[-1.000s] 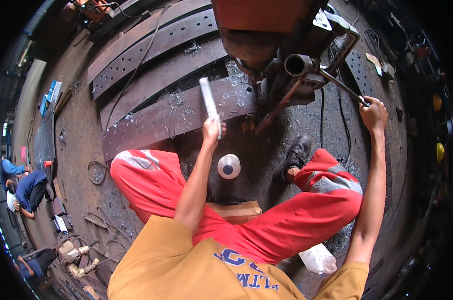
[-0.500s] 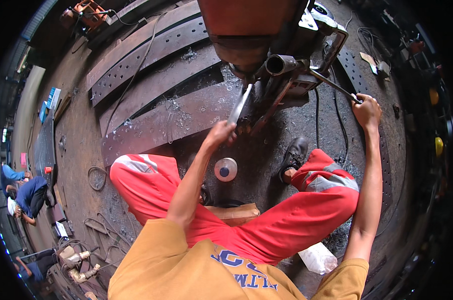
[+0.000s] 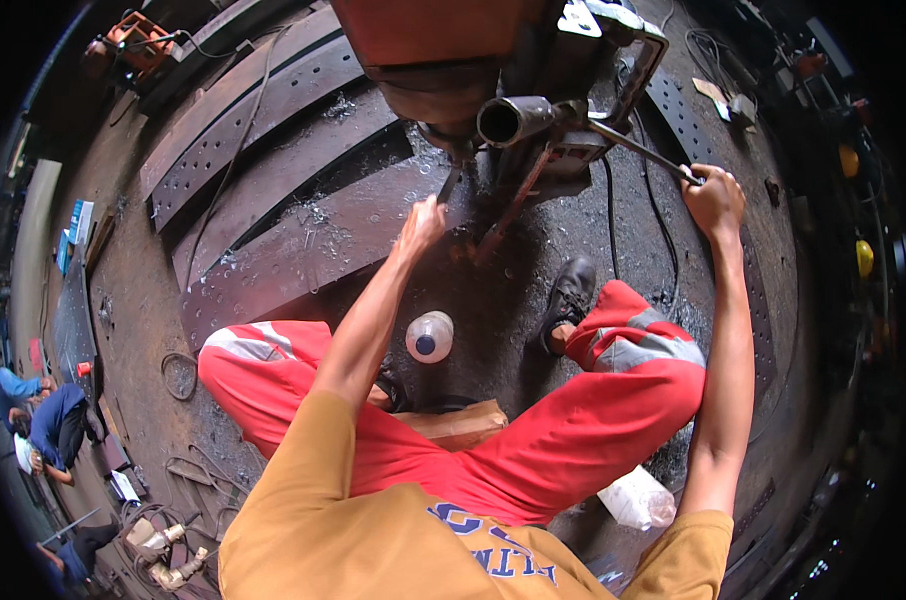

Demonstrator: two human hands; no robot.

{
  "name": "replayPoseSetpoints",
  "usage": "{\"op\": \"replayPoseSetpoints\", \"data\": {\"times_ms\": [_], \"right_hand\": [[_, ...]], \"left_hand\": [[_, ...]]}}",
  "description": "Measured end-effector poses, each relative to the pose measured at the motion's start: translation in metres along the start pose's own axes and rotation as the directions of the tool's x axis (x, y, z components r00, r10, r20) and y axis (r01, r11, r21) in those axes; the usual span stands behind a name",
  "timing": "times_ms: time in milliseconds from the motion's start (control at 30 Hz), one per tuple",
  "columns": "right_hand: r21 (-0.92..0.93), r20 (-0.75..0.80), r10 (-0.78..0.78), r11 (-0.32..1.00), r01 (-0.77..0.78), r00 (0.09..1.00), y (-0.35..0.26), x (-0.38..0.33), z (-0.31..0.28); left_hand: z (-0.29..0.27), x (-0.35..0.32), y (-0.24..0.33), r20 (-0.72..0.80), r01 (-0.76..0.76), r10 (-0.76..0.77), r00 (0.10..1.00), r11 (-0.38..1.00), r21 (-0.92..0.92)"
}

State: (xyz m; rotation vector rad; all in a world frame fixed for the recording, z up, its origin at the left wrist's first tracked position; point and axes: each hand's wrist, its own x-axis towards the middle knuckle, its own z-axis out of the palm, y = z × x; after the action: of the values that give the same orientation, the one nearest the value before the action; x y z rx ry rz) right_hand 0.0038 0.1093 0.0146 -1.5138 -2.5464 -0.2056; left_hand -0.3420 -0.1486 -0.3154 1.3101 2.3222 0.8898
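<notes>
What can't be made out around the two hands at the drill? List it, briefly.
- Head view: the drill bit's tip, hidden behind the left hand and the machine's body.
- What the left hand's grip holds: only a thin pale sliver shows, too small to name.
- The end of the lever, covered by the right hand.
- The machine's upper part, cut off by the top edge.

A grimy workshop floor [image 3: 123, 330] strewn with metal shavings carries long perforated steel plates [image 3: 263, 150] laid side by side. Cables [image 3: 613, 215] snake across it. At the left edge, other people [image 3: 58, 430] crouch among scattered tools.
</notes>
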Motion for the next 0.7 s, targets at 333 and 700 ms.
{"op": "replayPoseSetpoints", "data": {"times_ms": [333, 700], "right_hand": [[-0.026, -0.028, -0.004, 1.0, 0.003, 1.0, 0.011, -0.004, 0.005], [0.022, -0.001, -0.012, 1.0, 0.012, 1.0, 0.014, -0.003, 0.007]], "left_hand": [[-0.027, -0.049, -0.014, -0.089, 0.285, -0.29, 0.953, 0.957, -0.06], [-0.012, -0.084, 0.009, 0.029, 0.221, -0.228, 0.973, 0.962, 0.161]]}}
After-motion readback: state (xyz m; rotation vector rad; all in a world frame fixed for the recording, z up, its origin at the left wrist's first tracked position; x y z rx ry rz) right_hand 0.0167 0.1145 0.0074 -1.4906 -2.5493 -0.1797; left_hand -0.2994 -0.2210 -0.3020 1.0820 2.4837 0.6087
